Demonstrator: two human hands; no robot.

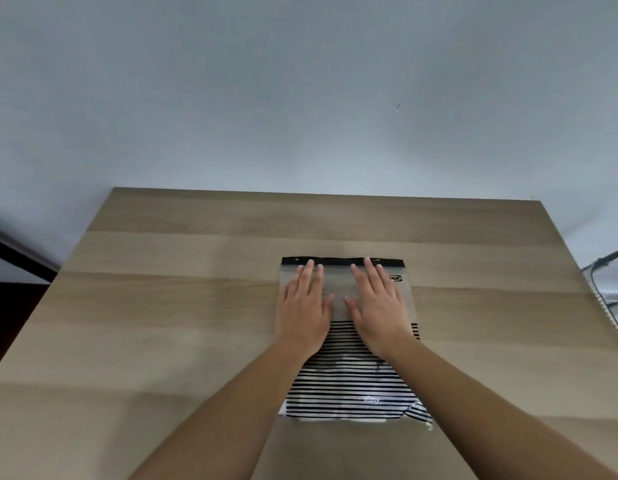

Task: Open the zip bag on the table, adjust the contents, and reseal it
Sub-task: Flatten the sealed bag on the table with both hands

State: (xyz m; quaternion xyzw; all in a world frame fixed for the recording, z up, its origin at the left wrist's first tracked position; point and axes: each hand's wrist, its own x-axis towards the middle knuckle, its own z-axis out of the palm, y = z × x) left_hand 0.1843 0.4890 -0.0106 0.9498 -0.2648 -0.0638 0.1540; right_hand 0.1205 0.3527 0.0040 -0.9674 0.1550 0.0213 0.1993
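- Head view: pale wall, wood surface point(162, 323) filling lower frame.
- Zip bag point(349, 341) centre-right, striped contents point(349, 386) in its lower half.
- Left hand point(304, 306) and right hand point(377, 306) spread flat, fingertips at black zip strip point(342, 261).
- Risk: uneven pressing could trap air or leave the seal gapped; bag might slide.

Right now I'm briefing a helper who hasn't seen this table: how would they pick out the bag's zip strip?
Start at the wooden table, then find the clear zip bag lying under both flat hands. The zip strip is the black band along the bag's far edge, at the fingertips; unlike the thin black-and-white stripes of the striped fabric inside, it is one solid band.
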